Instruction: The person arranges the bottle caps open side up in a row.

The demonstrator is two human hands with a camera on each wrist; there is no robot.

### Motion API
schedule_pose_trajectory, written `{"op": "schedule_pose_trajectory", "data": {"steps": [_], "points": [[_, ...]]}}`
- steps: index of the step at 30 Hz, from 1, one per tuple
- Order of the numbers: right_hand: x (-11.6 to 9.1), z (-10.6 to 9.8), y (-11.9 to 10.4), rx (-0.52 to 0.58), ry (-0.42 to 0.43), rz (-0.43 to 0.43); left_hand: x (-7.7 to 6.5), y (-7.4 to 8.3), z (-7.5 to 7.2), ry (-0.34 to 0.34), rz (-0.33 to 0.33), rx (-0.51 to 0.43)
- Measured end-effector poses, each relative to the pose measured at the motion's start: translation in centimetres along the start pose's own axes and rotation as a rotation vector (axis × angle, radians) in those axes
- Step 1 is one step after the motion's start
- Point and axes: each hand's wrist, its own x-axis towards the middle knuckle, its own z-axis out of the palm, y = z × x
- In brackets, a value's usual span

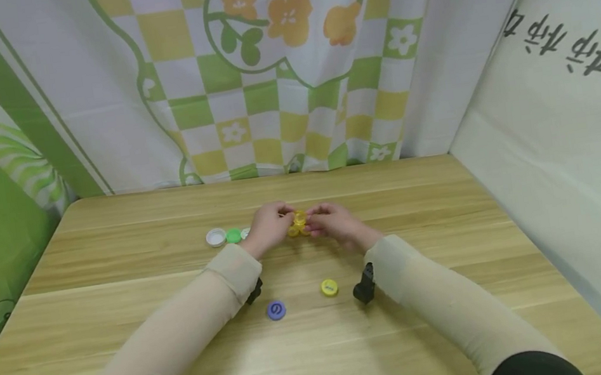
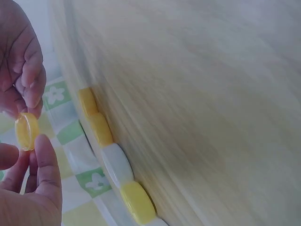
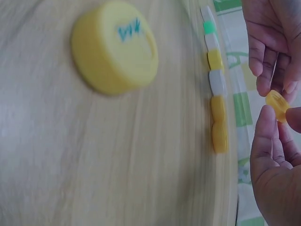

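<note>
Over the far middle of the table, a small orange-yellow translucent cap (image 1: 299, 218) is held up between both hands. My left hand (image 1: 268, 225) pinches it from the left, its thumb and fingertips on the cap's edge. From the right, my right hand (image 1: 337, 222) grips the same cap (image 3: 277, 105) between thumb and fingers. Beneath, two orange-yellow caps (image 3: 219, 136) stand side by side at one end of a row on the table. A white cap (image 2: 117, 164) and a yellow cap (image 2: 137, 202) continue that row.
Farther left the row has a green cap (image 1: 233, 236) and a larger white cap (image 1: 216, 237). Nearer, between the forearms, lie a blue cap (image 1: 276, 310) with a dark mark and a yellow cap (image 1: 329, 287) with blue-green writing. A patterned curtain (image 1: 302, 117) hangs behind the table.
</note>
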Motion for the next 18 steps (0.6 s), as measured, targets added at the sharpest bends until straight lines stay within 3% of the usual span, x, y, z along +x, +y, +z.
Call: {"op": "schedule_pose_trajectory", "data": {"steps": [9, 18], "points": [[0.2, -1.4, 0.5, 0.002, 0.031, 0.003, 0.5, 1.2, 1.2, -0.05, -0.058, -0.023], [0.6, -2.5, 1.3, 0.001, 0.069, 0.01, 1.4, 1.2, 2.1, -0.115, -0.142, -0.253]]}}
